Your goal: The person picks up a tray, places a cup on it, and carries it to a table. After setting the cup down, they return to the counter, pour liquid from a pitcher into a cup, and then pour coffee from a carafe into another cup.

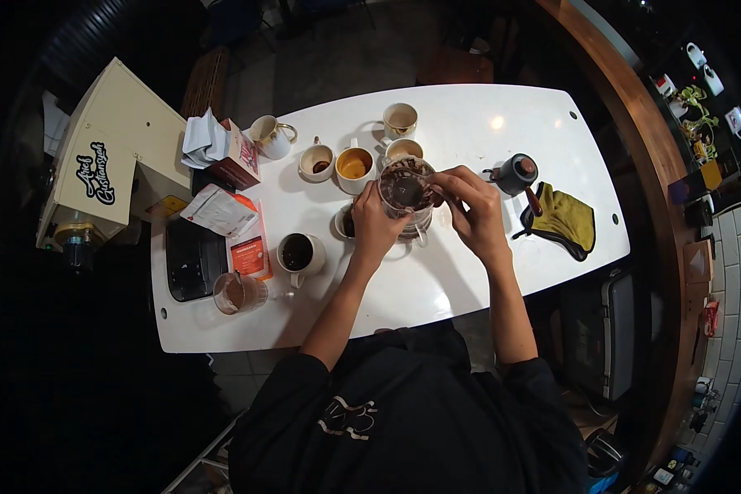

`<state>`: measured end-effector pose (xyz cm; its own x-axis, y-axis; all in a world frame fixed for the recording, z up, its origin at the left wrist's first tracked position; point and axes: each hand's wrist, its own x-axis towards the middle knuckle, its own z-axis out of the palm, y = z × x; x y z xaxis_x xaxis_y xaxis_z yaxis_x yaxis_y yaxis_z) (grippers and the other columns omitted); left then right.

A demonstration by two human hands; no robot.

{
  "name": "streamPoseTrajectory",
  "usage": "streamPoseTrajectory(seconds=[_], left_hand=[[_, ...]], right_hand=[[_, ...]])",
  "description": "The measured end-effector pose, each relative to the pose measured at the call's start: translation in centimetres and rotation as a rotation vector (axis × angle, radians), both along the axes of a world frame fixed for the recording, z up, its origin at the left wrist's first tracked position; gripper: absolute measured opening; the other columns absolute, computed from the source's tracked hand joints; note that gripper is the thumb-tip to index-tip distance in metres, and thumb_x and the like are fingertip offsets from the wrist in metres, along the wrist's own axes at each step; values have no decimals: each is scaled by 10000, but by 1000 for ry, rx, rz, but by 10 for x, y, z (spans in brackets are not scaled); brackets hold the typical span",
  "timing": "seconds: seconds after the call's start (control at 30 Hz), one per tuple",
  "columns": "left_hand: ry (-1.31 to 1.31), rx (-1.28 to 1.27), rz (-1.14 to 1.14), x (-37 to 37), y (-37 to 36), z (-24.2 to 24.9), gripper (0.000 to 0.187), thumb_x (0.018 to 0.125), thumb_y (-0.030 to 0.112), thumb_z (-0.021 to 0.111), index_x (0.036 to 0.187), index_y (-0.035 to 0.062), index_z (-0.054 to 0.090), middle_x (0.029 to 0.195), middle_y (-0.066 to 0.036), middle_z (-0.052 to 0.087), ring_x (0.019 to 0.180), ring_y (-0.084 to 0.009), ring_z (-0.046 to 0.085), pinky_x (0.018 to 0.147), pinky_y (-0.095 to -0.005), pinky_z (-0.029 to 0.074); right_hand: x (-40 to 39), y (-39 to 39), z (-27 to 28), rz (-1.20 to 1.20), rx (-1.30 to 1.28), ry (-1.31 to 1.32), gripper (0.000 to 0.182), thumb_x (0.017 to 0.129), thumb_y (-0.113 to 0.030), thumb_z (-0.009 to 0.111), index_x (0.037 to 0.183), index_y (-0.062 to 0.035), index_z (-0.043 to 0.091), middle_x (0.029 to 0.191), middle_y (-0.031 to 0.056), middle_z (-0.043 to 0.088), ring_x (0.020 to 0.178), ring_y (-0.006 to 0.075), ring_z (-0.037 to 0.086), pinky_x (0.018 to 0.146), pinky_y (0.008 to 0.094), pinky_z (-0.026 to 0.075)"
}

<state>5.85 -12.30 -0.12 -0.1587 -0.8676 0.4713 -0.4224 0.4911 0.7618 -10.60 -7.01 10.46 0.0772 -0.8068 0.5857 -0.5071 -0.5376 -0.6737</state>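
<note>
A clear round vessel (pixel 405 191) with dark brown wet residue on its inner wall is tipped toward the camera at the table's middle. My left hand (pixel 379 226) is closed around its left side. At the vessel's right rim, the fingers of my right hand (pixel 476 212) are pinched together; what they hold, if anything, is too small to make out. Partly hidden beneath the vessel is a glass piece with a handle (pixel 421 236). Behind stand a white cup (pixel 403 150), a taller cup (pixel 400 120) and a cup with an amber inside (pixel 355 165).
A mug of dark liquid (pixel 297 253) and a brown-stained glass (pixel 239 294) stand left, near a black scale-like pad (pixel 194 262) and coffee bags (pixel 222 211). A beige machine (pixel 107 140) is beyond. To the right are a dark pot (pixel 517 174) and a yellow-green cloth (pixel 562 221).
</note>
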Motion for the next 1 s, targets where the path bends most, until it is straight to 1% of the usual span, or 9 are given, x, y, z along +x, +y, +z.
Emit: streamPoseTrajectory(seconds=[0.17,0.23,0.47,0.53,0.57,0.63,0.83,0.97,1.0], left_hand=[[-13,-17,3,-1,-1,1,552,521,111,844,969,-33,555,909,-192,594,838,-403,600,758,-461,473],[2,16,7,-1,-1,-1,533,528,107,837,960,-32,558,908,-193,595,836,-403,599,757,-461,472],[3,22,1,-1,0,2,522,524,100,836,945,-34,557,895,-193,596,838,-406,598,755,-457,473],[55,29,-23,0,1,2,514,521,99,836,932,-35,558,891,-192,597,841,-403,600,755,-456,475],[53,30,-26,-1,1,1,514,521,99,836,932,-35,558,891,-192,597,841,-403,600,755,-456,475],[42,18,-16,-1,-1,0,503,519,98,837,919,-31,561,886,-189,599,833,-399,603,750,-456,480],[13,7,24,-3,2,7,499,517,94,840,915,-24,564,875,-184,601,818,-393,610,741,-450,488],[13,17,26,-2,2,5,496,519,94,841,914,-23,563,876,-181,602,819,-389,613,743,-449,489],[5,6,24,-1,2,5,493,520,93,841,912,-22,564,876,-180,602,819,-388,613,742,-449,490]], right_hand=[[3,-3,-4,13,13,-28,251,788,133,589,1000,20,660,821,114,635,704,195,654,615,283,499],[0,-2,-7,-7,75,0,208,812,114,590,988,26,657,827,118,638,700,189,652,613,281,500],[0,-2,-2,12,28,-57,146,840,88,586,963,39,649,826,110,637,698,177,647,604,278,495],[1,-3,-2,60,58,-43,179,821,41,621,993,-2,642,898,107,630,769,230,659,646,325,506],[2,-3,-2,57,59,-44,179,821,41,621,993,-2,642,898,107,630,769,230,659,646,325,506],[4,-5,-2,46,19,-57,124,843,84,583,948,48,637,842,107,628,703,174,643,615,272,499],[-5,-3,-8,29,42,-14,160,830,100,585,973,46,635,848,114,621,697,181,640,614,273,504],[-12,2,1,-25,45,22,194,811,125,588,980,41,637,847,114,616,691,182,638,600,272,505],[-13,3,4,-42,37,43,247,775,123,598,992,13,637,865,114,607,711,224,632,609,312,493]])
